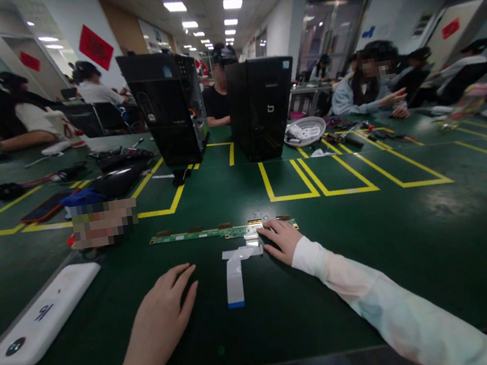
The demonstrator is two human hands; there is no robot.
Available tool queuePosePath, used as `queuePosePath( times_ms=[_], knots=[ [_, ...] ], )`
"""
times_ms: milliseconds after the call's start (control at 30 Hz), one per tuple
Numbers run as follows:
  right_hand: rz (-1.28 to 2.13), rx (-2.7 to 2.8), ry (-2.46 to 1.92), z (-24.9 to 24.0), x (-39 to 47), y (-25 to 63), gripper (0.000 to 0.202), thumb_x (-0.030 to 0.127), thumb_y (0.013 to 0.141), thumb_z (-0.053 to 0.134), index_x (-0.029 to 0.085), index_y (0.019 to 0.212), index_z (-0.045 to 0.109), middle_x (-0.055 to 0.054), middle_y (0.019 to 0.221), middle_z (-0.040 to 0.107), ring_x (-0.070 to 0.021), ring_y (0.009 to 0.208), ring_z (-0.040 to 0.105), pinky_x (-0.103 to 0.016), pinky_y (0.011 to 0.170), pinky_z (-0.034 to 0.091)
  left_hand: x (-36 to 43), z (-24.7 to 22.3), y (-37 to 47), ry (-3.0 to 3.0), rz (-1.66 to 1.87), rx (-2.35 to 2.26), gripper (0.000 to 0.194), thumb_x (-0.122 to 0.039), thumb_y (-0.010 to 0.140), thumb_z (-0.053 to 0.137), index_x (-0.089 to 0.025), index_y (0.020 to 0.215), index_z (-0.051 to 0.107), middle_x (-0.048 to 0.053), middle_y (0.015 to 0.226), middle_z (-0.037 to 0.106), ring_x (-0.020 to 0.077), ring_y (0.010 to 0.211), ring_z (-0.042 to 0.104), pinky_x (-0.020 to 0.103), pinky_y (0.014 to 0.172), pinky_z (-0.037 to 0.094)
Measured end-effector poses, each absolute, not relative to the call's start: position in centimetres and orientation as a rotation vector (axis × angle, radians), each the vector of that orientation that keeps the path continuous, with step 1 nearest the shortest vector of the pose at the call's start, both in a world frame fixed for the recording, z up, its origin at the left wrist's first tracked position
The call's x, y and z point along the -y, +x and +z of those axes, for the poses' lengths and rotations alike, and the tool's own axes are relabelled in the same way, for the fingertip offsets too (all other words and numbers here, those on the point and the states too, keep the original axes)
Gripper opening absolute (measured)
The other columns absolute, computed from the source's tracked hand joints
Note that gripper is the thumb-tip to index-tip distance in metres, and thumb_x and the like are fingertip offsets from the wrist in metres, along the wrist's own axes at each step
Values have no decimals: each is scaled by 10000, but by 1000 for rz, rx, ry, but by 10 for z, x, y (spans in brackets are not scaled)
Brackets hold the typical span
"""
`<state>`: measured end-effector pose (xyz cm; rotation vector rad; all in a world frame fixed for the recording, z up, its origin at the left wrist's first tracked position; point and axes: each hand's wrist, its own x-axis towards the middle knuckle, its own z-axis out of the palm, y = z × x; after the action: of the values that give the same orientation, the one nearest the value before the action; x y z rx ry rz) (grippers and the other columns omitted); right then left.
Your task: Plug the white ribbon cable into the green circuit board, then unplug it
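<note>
A long, narrow green circuit board (208, 234) lies crosswise on the dark green table. From near its right part a white flat ribbon cable (234, 278) with a blue end bends down toward me. My right hand (282, 239) rests at the board's right part, fingers apart, fingertips by the silvery connector area (252, 238); nothing is seen gripped in it. My left hand (165, 313) is over the table left of the ribbon cable, fingers spread and holding nothing.
A white device (44, 316) lies at the left. Two black computer towers (168, 108) stand behind, a person between them. Farther right is a white basket (306, 130). Cables (2, 191) and a phone (48, 207) lie at the left. People sit on both sides.
</note>
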<state>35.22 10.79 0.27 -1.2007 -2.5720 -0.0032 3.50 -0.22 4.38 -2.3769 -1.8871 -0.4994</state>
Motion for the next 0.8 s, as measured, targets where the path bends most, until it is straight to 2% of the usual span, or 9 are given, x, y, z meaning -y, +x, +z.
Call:
queuePosePath(
  times_ms=[300, 533, 700, 800],
  knots=[
    [-9, 2577, -1186, 1, -109, 354, 473, 362, 934, 466, 143, 1349, 535, -176, 1290, 517, -296, 1185, 463, -479, 1014, 414, -4, 16, 16, -2281, -486, 1866, 523, -454, 951, 348, -118, 1244, 623, 168, 1264, 621, 296, 1139, 598, 463, 965, 502],
    [-88, 2500, -1133, -10, -113, 355, 468, 339, 906, 496, 153, 1333, 542, -172, 1269, 519, -301, 1172, 473, -485, 973, 441, -6, 14, 17, -2277, -517, 1900, 499, -438, 952, 359, -131, 1255, 610, 164, 1257, 615, 286, 1142, 580, 464, 967, 492],
    [-87, 2441, -949, -5, -107, 343, 392, 266, 933, 431, 176, 1289, 568, -152, 1314, 509, -280, 1235, 439, -486, 1017, 416, -7, 12, 17, -2293, -544, 1928, 509, -444, 947, 368, -128, 1271, 601, 161, 1268, 603, 292, 1156, 562, 477, 979, 484],
    [-35, 2472, -905, -2, -101, 334, 396, 314, 962, 414, 186, 1304, 568, -145, 1349, 496, -269, 1264, 425, -472, 1039, 401, -7, 10, 17, -2290, -553, 1943, 507, -441, 944, 377, -131, 1283, 594, 157, 1275, 596, 295, 1165, 553, 484, 990, 474]
  ],
)
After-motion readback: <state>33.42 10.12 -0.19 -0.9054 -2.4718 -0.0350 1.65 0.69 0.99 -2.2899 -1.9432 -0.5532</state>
